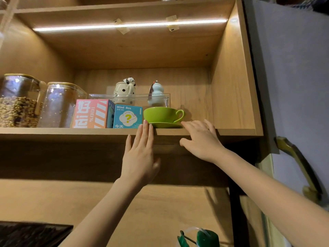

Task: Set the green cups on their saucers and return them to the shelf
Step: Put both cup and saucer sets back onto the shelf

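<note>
Printed in white on the teal box (127, 116): "Blind Box", with a yellow question mark on a cloud shape beneath and Chinese characters along the bottom; smaller print there too fine to read. Printed on the orange-pink box (91, 114) just left of it: large white Chinese characters and "100%" turned sideways, beside white slanted stripes. Standing near the front edge of the wooden shelf (53, 131), right of the teal box and touching or nearly touching it: a green cup (161, 114), upright on its green saucer (164, 124), handle pointing toward the right wall of the cabinet. Raised in front of the shelf edge: the left hand (139, 154), open, fingers straight and pressed together, tips reaching the shelf lip at the left rim of the saucer, thumb held apart lower down; holding nothing. Resting over the shelf edge to the right: the right hand (201, 139), open with fingers loosely spread, fingertips at or just beside the right rim of the saucer, actual contact impossible to tell, thumb below the shelf lip; also holding nothing. Behind the cup, in a clear tray (166, 98) toward the back: a spotted white ceramic jar with a panda lid (124, 91) and a pale blue gourd-shaped figure (156, 94). At the left end of the shelf: two glass jars, the outer jar (17, 102) filled with grain or nuts, the inner jar (60, 106) apparently empty. Overhead, under the upper board: a lit light strip (130, 24).
</note>
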